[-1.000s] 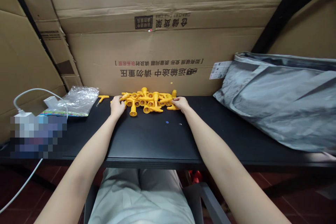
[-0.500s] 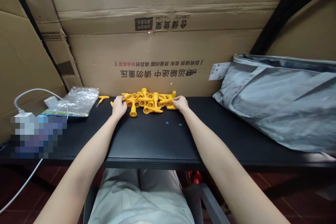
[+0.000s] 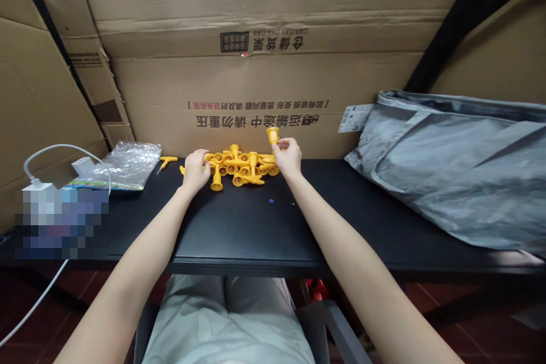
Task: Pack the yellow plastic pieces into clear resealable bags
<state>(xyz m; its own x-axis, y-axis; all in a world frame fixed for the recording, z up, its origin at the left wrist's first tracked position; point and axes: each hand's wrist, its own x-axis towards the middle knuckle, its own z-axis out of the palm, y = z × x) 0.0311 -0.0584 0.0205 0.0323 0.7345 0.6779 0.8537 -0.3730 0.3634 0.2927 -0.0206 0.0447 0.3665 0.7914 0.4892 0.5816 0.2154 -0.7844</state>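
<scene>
Several yellow cup-ended plastic pieces (image 3: pixel 244 170) lie heaped at the back of the black table, against the cardboard. At the heap's left edge rests my left hand (image 3: pixel 197 171), fingers curled; whether it grips a piece is hidden. My right hand (image 3: pixel 288 156) is raised at the heap's right side, its fingers closed on one yellow piece (image 3: pixel 272 135) whose cup end points up. Further left, a yellow hooked handle with a thin metal end (image 3: pixel 169 158) lies alone.
On the left are a clear plastic bag (image 3: pixel 135 162), a white charger (image 3: pixel 40 200) with its cable, and a pixelated item. A grey fabric bag (image 3: pixel 452 165) fills the right. Cardboard (image 3: pixel 162 79) stands behind the black table (image 3: pixel 251 233).
My right hand has risen with a yellow piece, which now stands cup up above the heap. My left hand has shifted slightly at the heap's left edge.
</scene>
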